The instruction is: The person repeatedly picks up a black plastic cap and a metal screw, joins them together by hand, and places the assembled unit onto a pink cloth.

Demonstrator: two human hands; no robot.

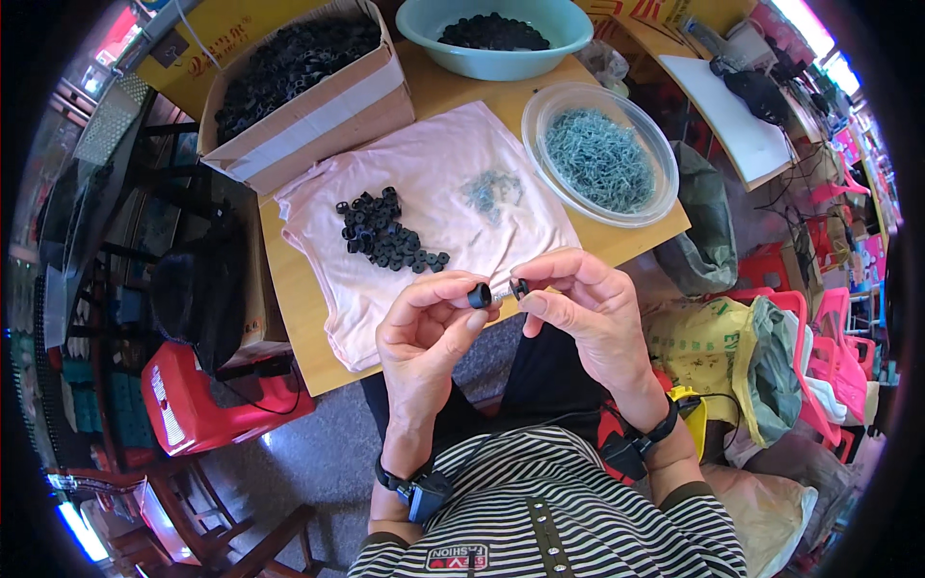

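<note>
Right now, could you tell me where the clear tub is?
In the head view, the tub is right of centre on the table, beyond the right hand, beside the pink cloth.

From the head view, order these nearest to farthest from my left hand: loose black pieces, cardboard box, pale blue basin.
1. Loose black pieces, on the pink cloth just ahead of the left hand.
2. Cardboard box, farther off at the table's far left.
3. Pale blue basin, at the table's far edge.
</note>
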